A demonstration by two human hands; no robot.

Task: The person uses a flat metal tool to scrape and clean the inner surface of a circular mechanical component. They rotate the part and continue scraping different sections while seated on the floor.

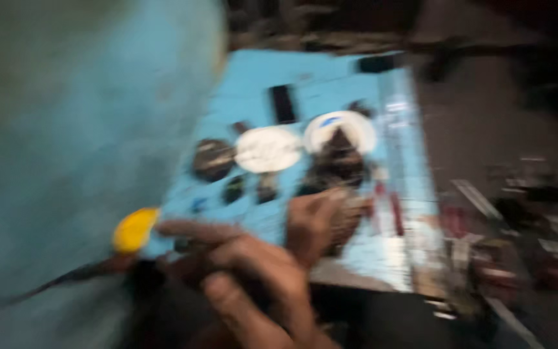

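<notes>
A dark tool with a yellow end [135, 229] is gripped in the closed left hand [247, 271] at the near left. A small dark part [343, 220] is pinched by the right hand [314, 220] over the blue board [330, 84]; close work seems underway, and steadiness is needed.

You are working in what looks like a small repair workshop, though the view is blurring badly. A light blue board [330, 84] is lying ahead of you as a work surface, carrying small round parts: a white disc [267, 149] near its middle and a dark disc [213, 159] just left of that. Scraps and small bits [524, 213] are lying scattered on the dark floor right of the board.
</notes>
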